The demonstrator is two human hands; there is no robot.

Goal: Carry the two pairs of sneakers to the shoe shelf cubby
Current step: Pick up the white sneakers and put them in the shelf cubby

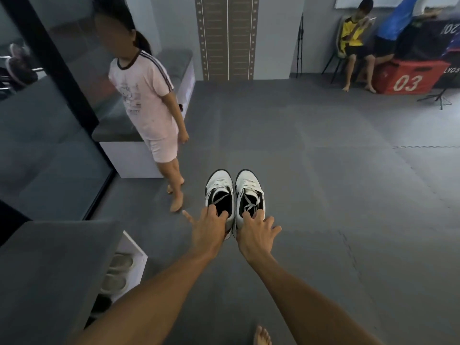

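Open grey floor mat [311, 170] extended ahead and to the right of the white-and-black sneakers [234, 195]; a standing child [146, 108] stood close on their left. The pair lay side by side, long axes and toes pointing away from the wearer. Left hand [209, 232] and right hand [256, 235] each hooked fingers into one collar. The shoe shelf cubby [124, 275], near left, contained pale shoes [117, 272].

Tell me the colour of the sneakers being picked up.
The sneakers are white with black trim and dark linings, shown best in the head view.
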